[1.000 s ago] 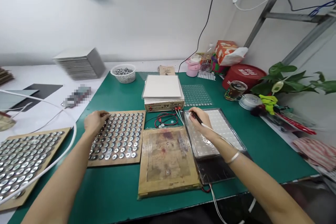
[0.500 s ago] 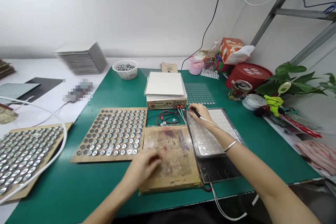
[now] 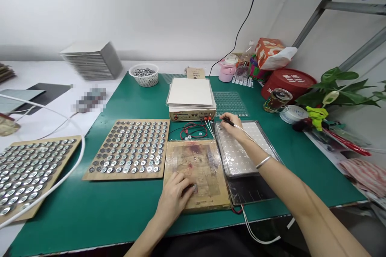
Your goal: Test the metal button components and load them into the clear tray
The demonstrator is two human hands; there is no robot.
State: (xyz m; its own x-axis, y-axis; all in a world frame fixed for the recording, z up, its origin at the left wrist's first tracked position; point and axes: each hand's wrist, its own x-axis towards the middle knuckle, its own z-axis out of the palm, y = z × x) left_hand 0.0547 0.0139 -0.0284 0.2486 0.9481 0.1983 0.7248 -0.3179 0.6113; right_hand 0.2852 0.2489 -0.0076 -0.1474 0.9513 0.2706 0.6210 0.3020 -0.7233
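Observation:
My left hand (image 3: 175, 194) rests on the tape-covered wooden board (image 3: 208, 200). Its thumb and fingertips are closed on the edge of a small round metal disc (image 3: 196, 188) that lies on that board. My right hand (image 3: 234, 127) grips a black pen-like probe (image 3: 229, 121) with a white wire running back along the forearm. That hand is over the far left corner of a clear-covered white tray (image 3: 241, 156), where rows of small round spots show. The probe's tip is too small to make out.
Boards of round metal discs (image 3: 132, 146) stand at the left. A bench meter (image 3: 193, 115) with white sheets on top sits behind the wooden board, its red and black leads (image 3: 193, 128) coiled in front. A white basket (image 3: 147, 78) of metal parts is farther back. A glass mug (image 3: 276, 100) stands right.
My left hand has moved right and down onto the disc, and its fingers have closed on it. My right hand stays by the tray's far corner with the probe. The view has shifted slightly.

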